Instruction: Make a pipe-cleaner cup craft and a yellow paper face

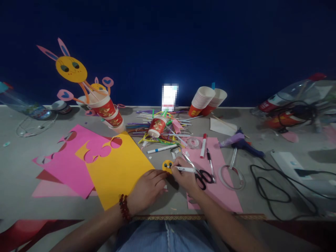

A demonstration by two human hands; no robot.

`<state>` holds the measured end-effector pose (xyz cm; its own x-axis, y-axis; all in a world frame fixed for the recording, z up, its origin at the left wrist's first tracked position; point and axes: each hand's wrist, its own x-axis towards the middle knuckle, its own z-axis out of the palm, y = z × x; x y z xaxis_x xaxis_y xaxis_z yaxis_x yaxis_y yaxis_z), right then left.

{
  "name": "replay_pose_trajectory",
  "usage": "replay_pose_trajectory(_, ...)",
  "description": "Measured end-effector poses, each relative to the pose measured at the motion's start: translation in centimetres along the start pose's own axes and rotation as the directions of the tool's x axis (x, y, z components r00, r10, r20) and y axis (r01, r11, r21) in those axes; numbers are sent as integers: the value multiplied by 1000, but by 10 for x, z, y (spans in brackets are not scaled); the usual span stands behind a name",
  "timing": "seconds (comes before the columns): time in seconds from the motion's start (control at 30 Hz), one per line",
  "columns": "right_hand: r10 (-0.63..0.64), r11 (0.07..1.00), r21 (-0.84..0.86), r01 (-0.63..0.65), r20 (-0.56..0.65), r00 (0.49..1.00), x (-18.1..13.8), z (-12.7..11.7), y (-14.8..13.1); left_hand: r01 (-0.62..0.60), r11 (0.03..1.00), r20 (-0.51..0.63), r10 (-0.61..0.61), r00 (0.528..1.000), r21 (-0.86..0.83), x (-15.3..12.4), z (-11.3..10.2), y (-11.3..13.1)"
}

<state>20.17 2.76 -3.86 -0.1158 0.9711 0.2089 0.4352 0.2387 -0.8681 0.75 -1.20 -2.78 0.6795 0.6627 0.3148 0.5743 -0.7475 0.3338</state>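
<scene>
My right hand (186, 179) is closed around a white acrylic marker (187, 169), its tip at a small yellow paper disc (165, 163) with two dark eyes drawn on it. My left hand (147, 187) lies flat with its fingers stretched toward the disc's lower edge. Whether those fingertips press on the disc is hard to make out. To the right of the marker, black-handled scissors (201, 180) rest on a pink sheet (223, 189). Cut yellow paper (118, 171) spreads out left of my left hand.
Pipe cleaners (136, 129) lie in a pile behind the hands, with a red paper cup (157, 125) on them. A rabbit-faced cup figure (71, 69) stands back left. Stacked cups (201, 99) stand at the back. A glue gun (240, 140) and black cable (262, 189) lie right.
</scene>
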Motion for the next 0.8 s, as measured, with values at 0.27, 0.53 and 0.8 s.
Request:
replay_pose_trajectory(0.27,16,1000,0,-16,16,1000,-2,1,3,1,1000,7,-1,1000,5,0,1,-1)
replay_pose_trajectory(0.53,-4,1000,0,4,9,1000,-1,0,2,3,1000,13,-3,1000,-6,-1,1,-1)
replay_pose_trajectory(0.8,-9,999,53,11,-34,999,-2,1,5,2,1000,13,-2,1000,-9,-1,1,-1)
